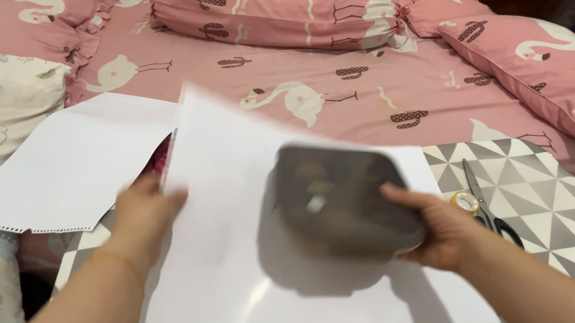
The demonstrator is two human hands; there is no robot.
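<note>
Dark rounded-square tin (344,199), blurred, gripped at its right edge by right hand (443,233), fingers closed around the rim, held just above large white sheet (243,270). Left hand (141,217) pressed on the sheet's left edge, fingers curled over it. Sheet spread on a low table with grey-and-white triangle pattern (561,217). Scissors (490,209) and small tape roll (464,202) just right of the tin hand. Second white sheet with perforated edge (63,172) on the pink flamingo bedding (337,83). Handling advice, as judgement: best lowered level and centred; paper kept flat under the left palm; scissors left well apart from the sheet.
</note>
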